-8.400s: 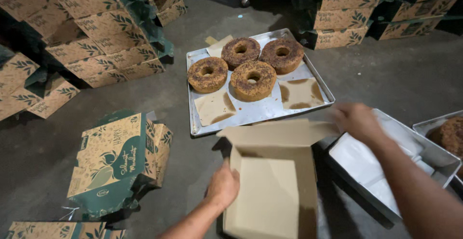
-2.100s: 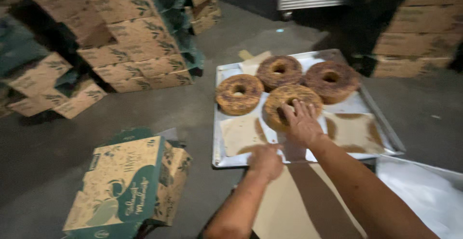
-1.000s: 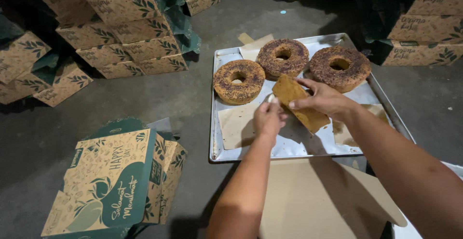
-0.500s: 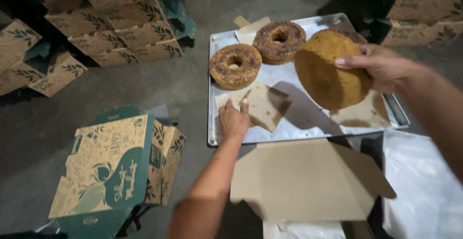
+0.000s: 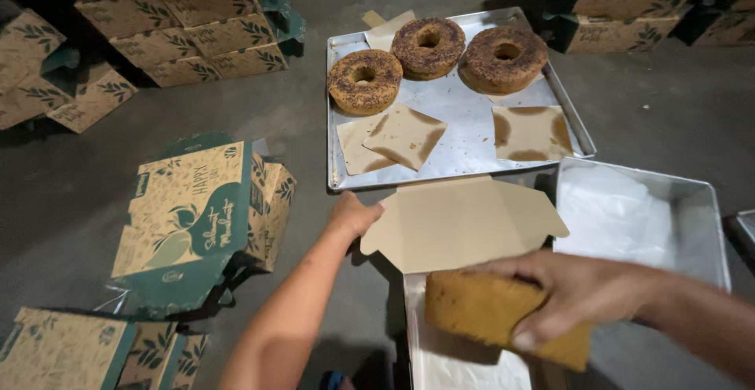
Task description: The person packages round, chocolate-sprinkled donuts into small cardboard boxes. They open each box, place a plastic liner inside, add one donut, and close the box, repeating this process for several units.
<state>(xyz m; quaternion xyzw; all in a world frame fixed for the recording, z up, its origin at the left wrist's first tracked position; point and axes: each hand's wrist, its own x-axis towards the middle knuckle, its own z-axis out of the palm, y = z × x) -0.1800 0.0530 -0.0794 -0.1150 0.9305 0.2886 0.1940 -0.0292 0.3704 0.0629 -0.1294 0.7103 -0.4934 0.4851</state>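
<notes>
Bare grey floor lies open between the printed cartons on the left and the baking tray. The raised box lid stands between that tray and the box below. To the right, an empty metal tray crowds the box.

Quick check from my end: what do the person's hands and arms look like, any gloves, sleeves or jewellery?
Both hands are bare: the left hand and right hand wear no gloves. Both forearms are uncovered as far as the frame shows, with no sleeves, watch, bands or rings visible.
</notes>
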